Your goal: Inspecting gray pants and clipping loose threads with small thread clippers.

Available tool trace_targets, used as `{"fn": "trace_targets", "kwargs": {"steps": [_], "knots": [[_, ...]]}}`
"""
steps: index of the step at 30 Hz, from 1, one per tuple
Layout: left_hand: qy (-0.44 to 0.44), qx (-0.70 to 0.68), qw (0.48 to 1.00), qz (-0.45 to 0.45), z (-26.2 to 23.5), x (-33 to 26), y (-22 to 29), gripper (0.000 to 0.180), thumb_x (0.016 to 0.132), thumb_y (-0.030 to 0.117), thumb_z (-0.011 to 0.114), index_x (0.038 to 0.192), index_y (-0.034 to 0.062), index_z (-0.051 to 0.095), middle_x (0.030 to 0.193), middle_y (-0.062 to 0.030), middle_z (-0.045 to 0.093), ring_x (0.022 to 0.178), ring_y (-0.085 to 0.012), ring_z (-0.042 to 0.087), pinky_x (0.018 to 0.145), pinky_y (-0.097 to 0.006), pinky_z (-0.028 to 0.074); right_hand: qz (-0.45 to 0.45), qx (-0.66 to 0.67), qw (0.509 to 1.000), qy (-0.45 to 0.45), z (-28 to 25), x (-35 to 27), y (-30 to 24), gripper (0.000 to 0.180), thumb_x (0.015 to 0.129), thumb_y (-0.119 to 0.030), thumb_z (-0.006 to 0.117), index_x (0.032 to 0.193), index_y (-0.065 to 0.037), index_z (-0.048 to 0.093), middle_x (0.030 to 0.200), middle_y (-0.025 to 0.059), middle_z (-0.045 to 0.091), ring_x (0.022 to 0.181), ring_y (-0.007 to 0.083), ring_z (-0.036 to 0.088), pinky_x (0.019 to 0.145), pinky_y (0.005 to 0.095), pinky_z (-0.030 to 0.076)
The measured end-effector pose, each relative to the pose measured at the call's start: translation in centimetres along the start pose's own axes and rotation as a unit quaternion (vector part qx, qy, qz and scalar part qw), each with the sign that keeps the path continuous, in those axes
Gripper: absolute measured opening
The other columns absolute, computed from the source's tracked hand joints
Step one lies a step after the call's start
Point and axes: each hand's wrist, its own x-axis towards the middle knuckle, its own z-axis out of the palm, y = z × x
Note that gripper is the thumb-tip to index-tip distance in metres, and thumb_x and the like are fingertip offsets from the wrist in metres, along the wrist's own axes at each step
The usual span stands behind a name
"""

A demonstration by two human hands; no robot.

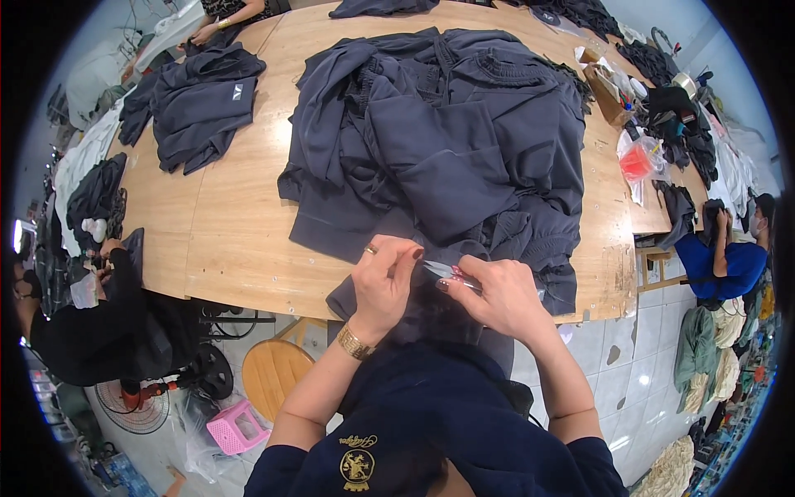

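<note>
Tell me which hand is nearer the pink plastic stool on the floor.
Left. The left hand is above and right of the pink stool; the right hand is farther right.

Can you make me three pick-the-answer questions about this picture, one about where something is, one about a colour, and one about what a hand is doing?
1. Where is the big pile of dark clothes?
A. On the floor
B. On the wooden table
C. On a stool

2. What colour is the small plastic stool on the floor?
A. Pink
B. Green
C. Blue

3. What is the right hand doing?
A. Resting flat and open
B. Pointing upward
C. Gripping small metal snips

Answers:
1 B, the pile lies in the middle of the tabletop.
2 A, it shows bright pink at lower left, beside a round wooden stool.
3 C, the fingers close on the snips, next to the left hand, which pinches the dark cloth.
</note>
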Motion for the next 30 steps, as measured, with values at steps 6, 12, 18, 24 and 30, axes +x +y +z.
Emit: {"fn": "trace_targets", "kwargs": {"steps": [6,12,18,24,30], "knots": [[-0.003,0.017,1.0,0.02,0.3,0.1,-0.1,0.002,0.084,0.003,0.063,0.086,0.0025,0.062,0.079,-0.0085,0.06,0.063,-0.0196,0.058,0.054,-0.028,0.046,-0.016,-0.038,0.999,0.003,-0.1,0.4,-0.3,0.039,0.084,-0.043,0.059,0.072,-0.005,0.058,0.052,0.0124,0.056,0.053,0.0332,0.059,0.049,0.0404,0.045],[-0.004,0.017,1.0,0.02,0.3,0.2,-0.1,0.002,0.084,0.004,0.063,0.085,0.0027,0.062,0.079,-0.0082,0.06,0.063,-0.0195,0.058,0.055,-0.028,0.046,-0.014,-0.067,0.998,-0.003,-0.5,0.5,-0.5,0.038,0.085,-0.042,0.059,0.072,-0.006,0.058,0.053,0.0124,0.057,0.054,0.0324,0.06,0.049,0.0398,0.046],[0.023,-0.02,0.999,-0.008,0.4,0.4,-0.4,0.004,0.086,0.005,0.062,0.085,0.0021,0.061,0.077,-0.0077,0.059,0.064,-0.0177,0.059,0.055,-0.027,0.046,0.003,-0.036,0.999,0.027,-1.0,0.3,0.7,0.037,0.084,-0.041,0.06,0.073,-0.006,0.058,0.054,0.0128,0.058,0.056,0.0327,0.061,0.051,0.0402,0.046],[0.016,-0.019,1.0,-0.003,0.4,0.4,-0.4,0.005,0.087,0.006,0.061,0.085,0.0012,0.06,0.078,-0.0083,0.059,0.063,-0.0172,0.059,0.054,-0.026,0.046,-0.021,-0.042,0.999,0.002,-1.2,0.5,0.1,0.036,0.084,-0.041,0.06,0.072,-0.007,0.056,0.055,0.0117,0.058,0.056,0.0321,0.061,0.051,0.0402,0.045],[-0.031,0.033,0.999,0.029,0.2,0.4,-0.4,0.013,0.093,0.01,0.055,0.087,-0.0007,0.057,0.087,-0.0059,0.057,0.073,-0.012,0.066,0.051,-0.019,0.048,-0.028,-0.084,0.996,-0.001,-1.0,0.6,-0.5,0.035,0.085,-0.04,0.059,0.072,-0.008,0.056,0.054,0.0105,0.058,0.053,0.0302,0.061,0.049,0.0385,0.045]]}}
